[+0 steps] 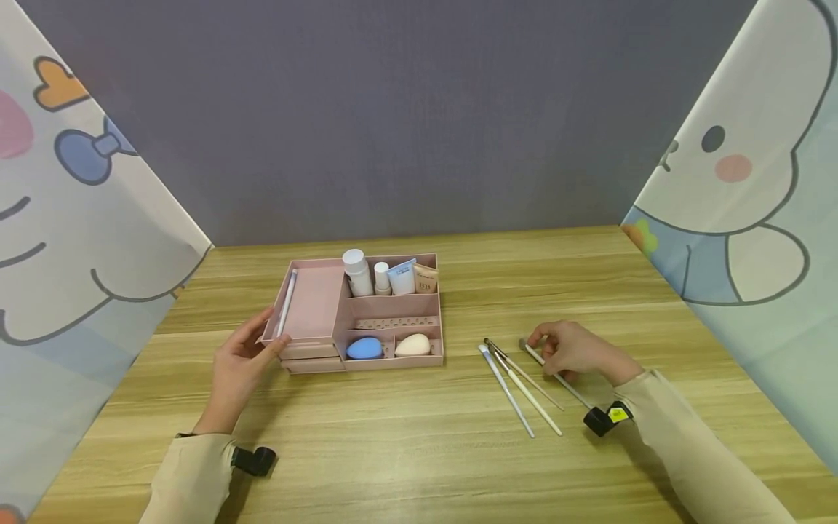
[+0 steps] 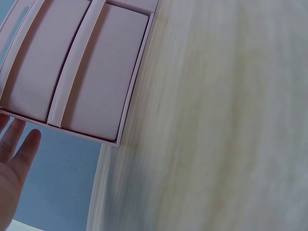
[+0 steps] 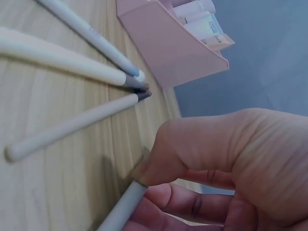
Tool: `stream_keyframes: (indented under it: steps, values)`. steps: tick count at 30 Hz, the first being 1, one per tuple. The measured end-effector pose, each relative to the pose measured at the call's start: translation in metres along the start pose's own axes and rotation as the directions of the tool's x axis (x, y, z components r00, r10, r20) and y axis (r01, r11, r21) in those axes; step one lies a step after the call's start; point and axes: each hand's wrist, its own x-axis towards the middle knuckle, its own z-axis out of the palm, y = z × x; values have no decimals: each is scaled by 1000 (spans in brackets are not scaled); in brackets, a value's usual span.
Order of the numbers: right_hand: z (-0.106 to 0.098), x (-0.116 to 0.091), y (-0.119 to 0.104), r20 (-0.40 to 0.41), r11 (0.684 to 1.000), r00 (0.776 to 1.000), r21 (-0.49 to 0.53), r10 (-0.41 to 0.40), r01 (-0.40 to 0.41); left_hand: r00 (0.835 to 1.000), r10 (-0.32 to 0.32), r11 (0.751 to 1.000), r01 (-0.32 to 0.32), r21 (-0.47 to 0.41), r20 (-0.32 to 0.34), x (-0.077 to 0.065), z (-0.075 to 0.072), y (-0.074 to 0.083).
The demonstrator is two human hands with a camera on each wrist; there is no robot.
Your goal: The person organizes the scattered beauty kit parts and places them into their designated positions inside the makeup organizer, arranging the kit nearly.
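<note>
My right hand (image 1: 576, 349) pinches a white-handled makeup brush (image 1: 572, 389) with a grey-brown head, held low over the table. In the right wrist view the thumb and fingers close on its pale handle (image 3: 122, 207). Left of that hand lie three more brushes: a pale blue one (image 1: 507, 393), a cream one (image 1: 533, 400) and a thin beige one (image 1: 550, 397). My left hand (image 1: 238, 371) rests against the front left corner of a pink makeup organizer (image 1: 343, 365), its fingers fairly straight at the side. A white brush (image 1: 286, 302) lies in the organizer's top tray.
The organizer's rear compartment holds white bottles (image 1: 357, 275) and small tubes (image 1: 402, 278). A blue makeup sponge (image 1: 364, 348) and a cream sponge (image 1: 413, 346) sit in front cells. Two drawers (image 2: 103, 72) face the table's front. A grey panel (image 1: 419, 124) stands behind the wooden table (image 1: 366, 451).
</note>
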Motion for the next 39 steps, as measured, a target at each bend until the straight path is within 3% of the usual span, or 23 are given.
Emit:
stream_keyframes:
  steps: [6, 12, 22, 29, 39]
  values:
    - [-3, 3, -6, -7, 997, 998, 37, -60, 60, 1000, -7, 1000, 7, -1, 4, 0, 0, 0]
    - [-5, 9, -19, -4, 994, 999, 104, -45, 45, 1000, -6, 1000, 6, 13, 6, 0, 0, 0]
    - [-2, 17, -31, 25, 964, 996, 254, -85, 76, 1000, -7, 1000, 7, -1, -3, -1, 0, 1]
    - [1, 25, -39, 38, 936, 992, 337, -118, 99, 1000, -2, 1000, 2, -20, -1, 0, 0, 0]
    - [6, 39, -52, 39, 869, 989, 483, -141, 105, 1000, -7, 1000, 7, -19, -3, -1, 0, 0]
